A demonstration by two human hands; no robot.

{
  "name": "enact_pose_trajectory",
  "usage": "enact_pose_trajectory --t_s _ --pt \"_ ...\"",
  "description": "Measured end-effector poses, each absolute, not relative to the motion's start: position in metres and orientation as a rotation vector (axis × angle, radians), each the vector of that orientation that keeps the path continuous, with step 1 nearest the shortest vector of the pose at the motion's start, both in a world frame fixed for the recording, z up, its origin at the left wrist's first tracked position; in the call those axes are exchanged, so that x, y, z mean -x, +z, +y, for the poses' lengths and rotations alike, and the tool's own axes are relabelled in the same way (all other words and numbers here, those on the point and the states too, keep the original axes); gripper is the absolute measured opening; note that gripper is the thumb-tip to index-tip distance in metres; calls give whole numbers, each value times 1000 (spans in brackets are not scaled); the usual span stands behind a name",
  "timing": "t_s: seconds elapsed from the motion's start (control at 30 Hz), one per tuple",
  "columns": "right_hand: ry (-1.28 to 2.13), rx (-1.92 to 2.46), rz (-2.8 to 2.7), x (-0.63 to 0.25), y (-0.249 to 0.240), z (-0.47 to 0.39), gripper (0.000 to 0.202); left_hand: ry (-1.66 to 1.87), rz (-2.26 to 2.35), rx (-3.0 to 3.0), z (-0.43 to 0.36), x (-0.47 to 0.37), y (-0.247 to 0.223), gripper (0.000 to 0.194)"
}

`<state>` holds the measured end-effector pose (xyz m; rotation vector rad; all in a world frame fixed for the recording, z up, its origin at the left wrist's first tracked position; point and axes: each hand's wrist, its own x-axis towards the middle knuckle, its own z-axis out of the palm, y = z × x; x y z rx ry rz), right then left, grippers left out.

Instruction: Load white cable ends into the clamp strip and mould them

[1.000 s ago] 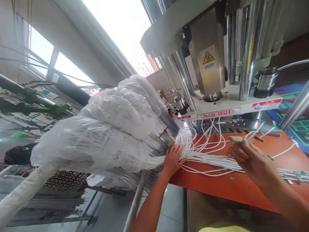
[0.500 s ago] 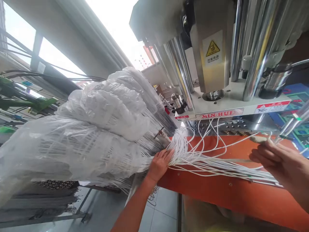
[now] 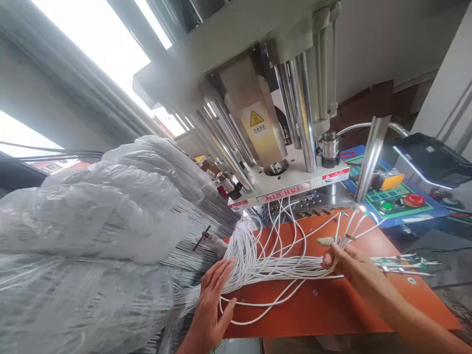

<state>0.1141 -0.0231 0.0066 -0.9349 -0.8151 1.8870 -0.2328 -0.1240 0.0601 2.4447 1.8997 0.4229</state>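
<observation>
My left hand (image 3: 212,302) lies against the near left end of a bundle of white cables (image 3: 243,248), its fingers stretched and the thumb apart. My right hand (image 3: 348,260) is closed around a few white cables whose ends with small green parts (image 3: 342,214) stick up above it. A pale beige cover (image 3: 326,241) sits on one of that hand's fingertips. Below and behind the right hand, more cable ends (image 3: 405,263) rest on the orange work surface (image 3: 280,314). Several cables loop from the bundle to the press (image 3: 283,193) marked MIN-HUI.
Clear plastic sheeting (image 3: 92,221) covers long grey-white cables at left, beside a small T-handled clamp (image 3: 202,238). On the right stands a blue control panel (image 3: 398,196) with a red button (image 3: 414,199) and a green one. A metal post (image 3: 372,160) rises near it.
The view has swung right. My right hand has come left and down, bringing its cables over the bundle. My left hand's fingers have spread, and a loose cable loop now bows toward me.
</observation>
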Motion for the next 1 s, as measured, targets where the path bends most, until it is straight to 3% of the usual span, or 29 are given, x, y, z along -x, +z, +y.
enact_pose_trajectory --t_s 0.1,0.17,0.3,0.4,0.53,0.67,0.9,1.0 --pt "1853 894 -984 -107 3 -37 47 769 1782 -2151 -101 157 73 52" --pt "1752 886 -1114 -103 -3 -45 45 748 1591 -1897 -74 106 72 42" --pt "1675 866 -1186 -102 -10 -55 45 641 1105 -1340 -16 41 56 54" --pt "1710 847 -1171 -108 -12 -59 46 632 900 -1107 3 20 44 51" --pt "1740 873 -1051 -118 -18 -57 51 704 1050 -1203 -3 15 36 33" --pt "1668 989 -998 -121 -17 -55 59 693 1165 -1808 -19 26 44 9" --pt "1741 919 -1160 -109 -12 -60 56 587 1224 -1984 -30 47 64 8" --pt "1728 866 -1217 -102 -27 -61 51 540 1120 -1640 -24 50 64 38"
